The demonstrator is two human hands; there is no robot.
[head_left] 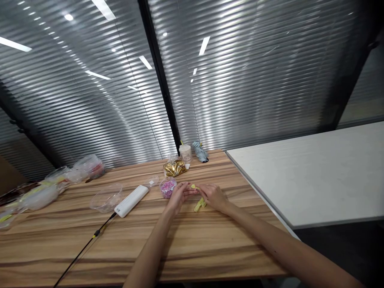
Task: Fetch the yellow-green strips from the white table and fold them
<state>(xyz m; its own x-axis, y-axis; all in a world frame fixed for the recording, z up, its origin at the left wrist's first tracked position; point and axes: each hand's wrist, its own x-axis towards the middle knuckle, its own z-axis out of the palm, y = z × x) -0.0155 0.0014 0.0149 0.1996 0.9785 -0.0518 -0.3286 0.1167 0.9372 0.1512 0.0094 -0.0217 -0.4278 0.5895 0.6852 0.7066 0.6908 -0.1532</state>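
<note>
My left hand (180, 195) and my right hand (213, 197) meet just above the table, fingertips close together. A small pale-yellow piece (193, 186) shows between them, pinched by the fingers of both hands. Below my right hand hangs or lies a folded pale-yellow strip (200, 205); whether it joins the piece at my fingertips is hidden by the hand. Right beside my left hand stands a clear round tub (168, 188) full of small pink and purple bits. Its clear lid (152, 181) seems to lie to the left.
A gold packet (174, 168), a white cup (185, 153) and a grey-blue folded bundle (200, 152) stand at the back. Leftward are a white power strip (131, 201) with a black cable, a clear bowl (107, 199) and plastic bags (40, 196). A white table (315, 172) adjoins at right.
</note>
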